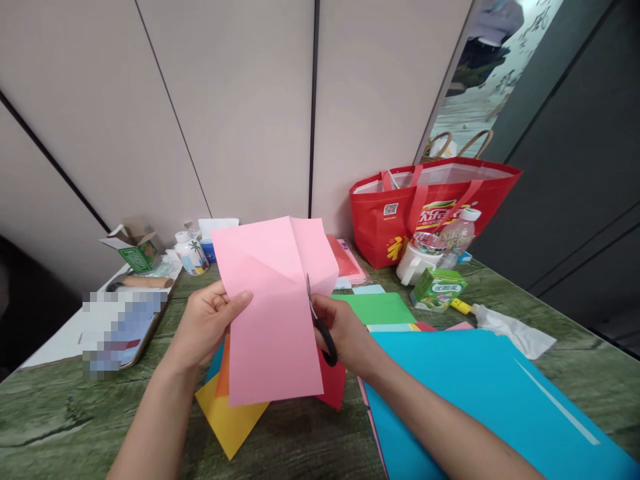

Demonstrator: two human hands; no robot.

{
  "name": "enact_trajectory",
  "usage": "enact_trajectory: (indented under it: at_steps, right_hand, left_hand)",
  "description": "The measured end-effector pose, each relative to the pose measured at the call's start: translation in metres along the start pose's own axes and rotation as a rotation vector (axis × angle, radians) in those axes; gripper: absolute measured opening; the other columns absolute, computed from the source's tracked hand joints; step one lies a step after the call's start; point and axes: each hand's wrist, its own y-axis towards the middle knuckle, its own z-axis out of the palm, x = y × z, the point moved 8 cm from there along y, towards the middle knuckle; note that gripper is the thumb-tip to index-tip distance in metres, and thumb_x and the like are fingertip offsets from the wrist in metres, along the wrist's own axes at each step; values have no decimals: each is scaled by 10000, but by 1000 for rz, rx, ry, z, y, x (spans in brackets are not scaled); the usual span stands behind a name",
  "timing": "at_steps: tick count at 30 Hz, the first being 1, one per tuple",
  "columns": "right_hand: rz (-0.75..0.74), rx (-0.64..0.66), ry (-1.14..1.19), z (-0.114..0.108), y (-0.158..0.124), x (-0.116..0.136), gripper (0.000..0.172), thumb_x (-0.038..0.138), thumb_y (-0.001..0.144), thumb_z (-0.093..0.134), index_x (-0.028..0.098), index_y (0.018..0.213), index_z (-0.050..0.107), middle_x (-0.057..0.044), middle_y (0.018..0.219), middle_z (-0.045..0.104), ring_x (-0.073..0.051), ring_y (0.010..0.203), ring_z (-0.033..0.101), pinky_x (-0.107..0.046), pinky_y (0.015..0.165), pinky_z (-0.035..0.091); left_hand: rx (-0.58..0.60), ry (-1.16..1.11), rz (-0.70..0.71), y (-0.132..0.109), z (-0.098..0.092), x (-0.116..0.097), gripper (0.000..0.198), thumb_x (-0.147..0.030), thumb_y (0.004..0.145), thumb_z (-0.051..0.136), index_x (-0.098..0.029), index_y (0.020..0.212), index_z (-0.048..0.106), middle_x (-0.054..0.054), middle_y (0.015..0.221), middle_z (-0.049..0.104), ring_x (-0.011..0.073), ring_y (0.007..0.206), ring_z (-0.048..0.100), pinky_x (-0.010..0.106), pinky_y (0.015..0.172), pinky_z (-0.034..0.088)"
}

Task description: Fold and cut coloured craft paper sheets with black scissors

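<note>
**Near edge of the table (60,413)**
- Yellow sheet (230,417), lying flat with one corner towards the near edge. An orange sheet (223,373) overlaps it, and a red sheet (333,387) lies just beside it.
- Large blue sheet (480,400), flat, running to the near right corner.

**Held above the table, centre**
- Pink sheet (273,313), held upright and clear of the surface, creased along several fold lines.
  - Handling, as judged: very light, thin and limp. It would sag if held far from a cut and would crumple under a hard pinch. The best hold is at an edge close to the blades, keeping the paper taut.
- Left hand (207,323), closed on the sheet's left edge, with the thumb across the front and the fingers behind.
- Right hand (345,330), fingers curled through the black handles of the scissors (320,327). The blades point upward at the sheet's right edge. How far apart the blades are cannot be told.

**Middle of the table**
- Green sheet (380,308), flat, to the right of the hands.
- Crumpled white wrapper (515,330), towards the right edge.
- Green carton (440,288), just beside a white jar (415,263).

**Far edge, against the wall**
- Red bag (430,200), standing open, with a plastic bottle (457,237) in front of it.
- Small white bottle (191,253) and an open box (133,248), at the far left.
</note>
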Motion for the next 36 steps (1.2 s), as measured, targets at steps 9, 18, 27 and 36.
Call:
enact_trajectory:
  at_steps: [9, 18, 27, 36]
  right_hand:
    - [21, -24, 30, -1, 0, -2, 164, 216, 619, 669, 172, 686, 526, 35, 620, 576, -121, 617, 537, -235, 571, 421]
    - [33, -44, 58, -2, 0, -1, 142, 199, 613, 650, 175, 692, 535, 34, 637, 589, -111, 598, 531, -232, 564, 424]
    - [-20, -77, 55, -6, 2, 2, 121, 199, 605, 646, 180, 694, 565, 44, 619, 600, -112, 583, 543, -231, 552, 445]
    - [-99, -103, 50, -4, -5, 12, 162, 242, 623, 665, 175, 757, 605, 35, 648, 625, -120, 609, 571, -238, 576, 461]
  left_hand:
    - [4, -7, 2, -1, -1, 2, 216, -319, 652, 730, -168, 772, 636, 13, 575, 669, 140, 454, 595, 222, 417, 483]
    - [7, -6, 15, 1, 1, 0, 231, -322, 649, 730, -168, 793, 636, 19, 583, 669, 151, 468, 602, 237, 432, 492]
    - [3, -12, 76, -2, 7, -8, 227, -309, 676, 711, -176, 844, 634, 3, 599, 664, 132, 485, 592, 219, 454, 487]
    - [-10, -36, 166, -7, 20, -14, 384, -257, 673, 717, -214, 1030, 584, -13, 714, 678, 127, 541, 606, 189, 456, 466]
